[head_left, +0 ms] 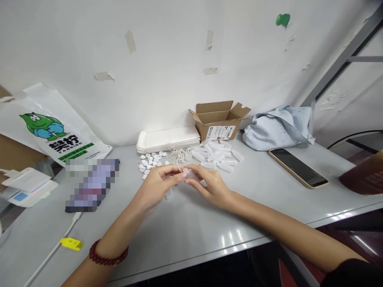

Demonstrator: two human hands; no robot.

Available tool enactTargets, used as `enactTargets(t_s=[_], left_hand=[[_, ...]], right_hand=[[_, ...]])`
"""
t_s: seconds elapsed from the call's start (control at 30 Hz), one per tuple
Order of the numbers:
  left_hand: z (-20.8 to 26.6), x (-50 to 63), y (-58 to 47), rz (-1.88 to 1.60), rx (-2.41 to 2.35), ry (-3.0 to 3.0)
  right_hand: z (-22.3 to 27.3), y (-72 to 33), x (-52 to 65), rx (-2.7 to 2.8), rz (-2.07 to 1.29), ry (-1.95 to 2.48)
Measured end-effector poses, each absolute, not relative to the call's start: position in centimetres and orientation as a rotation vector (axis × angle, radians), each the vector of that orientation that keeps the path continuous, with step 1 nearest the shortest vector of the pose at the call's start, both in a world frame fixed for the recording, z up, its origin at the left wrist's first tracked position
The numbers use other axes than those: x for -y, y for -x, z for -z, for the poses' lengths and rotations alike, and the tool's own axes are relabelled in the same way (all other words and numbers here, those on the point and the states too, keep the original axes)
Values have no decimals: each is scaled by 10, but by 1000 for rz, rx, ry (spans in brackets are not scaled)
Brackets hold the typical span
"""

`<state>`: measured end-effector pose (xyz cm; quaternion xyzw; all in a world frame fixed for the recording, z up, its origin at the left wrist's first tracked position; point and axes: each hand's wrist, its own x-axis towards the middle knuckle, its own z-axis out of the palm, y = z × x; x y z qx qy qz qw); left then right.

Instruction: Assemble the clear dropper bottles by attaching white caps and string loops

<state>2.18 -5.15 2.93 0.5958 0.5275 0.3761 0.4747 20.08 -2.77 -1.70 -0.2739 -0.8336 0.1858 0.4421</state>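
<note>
Both hands meet over the table, fingertips close together. My right hand [214, 185] pinches a small translucent plastic tube [189, 173] between thumb and fingers. At the tube's left end, my left hand [158, 185] has thumb and index finger closed on a thin white cord [178, 166], partly hidden by the fingers. Under the left hand lies another translucent tube [169, 194]. Just behind the hands are a pile of white caps [149, 161], a tangle of white cords [178, 154] and a heap of translucent tubes [220, 153].
Against the wall stand stacked white trays [169, 137] and an open cardboard box [220, 129]. To the right are a bluish cloth [278, 127], a phone [297, 167] and a dark cup [365, 175]. A white bag [54, 123], a pixelated device [94, 187] and a cable [48, 259] lie left.
</note>
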Motion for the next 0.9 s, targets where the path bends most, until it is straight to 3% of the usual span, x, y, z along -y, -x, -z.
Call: enactTargets(t_s=[0.27,0.5,0.9], left_hand=[[-26,51,-23,-985,-1418,-1678],[-25,62,-34,-1318,-1470,-2219],[-11,63,-36,-977,-1356,-2774]], right_hand=[[16,-199,26,2038,-609,708],[13,-198,24,1720,-1112,834],[10,-194,25,1458,-1547,759]])
